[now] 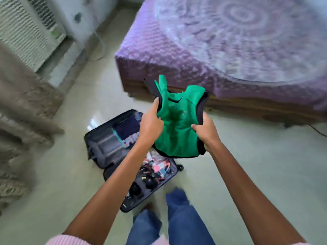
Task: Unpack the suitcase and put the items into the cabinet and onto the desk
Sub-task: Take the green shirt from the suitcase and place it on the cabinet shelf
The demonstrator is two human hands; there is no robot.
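Between the hands: a folded green garment (177,124) lies on top of black clothing (202,105), and the stack is held in the air, well above the floor.
Left hand (152,124): grips the stack's left edge, thumb stretched up along the cloth, other fingers curled beneath it.
Right hand (206,131): grips the right edge, fingers curled over the green cloth and round the black layer.
Below the grip: a dark suitcase (106,149) lies open on the floor, both halves flat, grey lining showing.
Under the left hand: folded clothes (126,131), dark blue with a patterned piece, fill the far half of the case.
Under the left forearm: small items (155,170), pink, red and black, lie loose in the near half; they are too blurred to name.
Floor (247,165): pale and glossy, with a bright reflection just beyond the case.
Beyond the grip: a bed (230,50) under a purple cover with a pale ringed pattern; its wooden base (247,105) shows below the hem.
Far left of the grip: a white louvred unit (26,32) with a small green light stands by the wall, and brown fabric (23,103) hangs blurred at the frame's edge.
Nearer than the grip: legs in blue jeans (182,218) and a pink striped sleeve (65,240).
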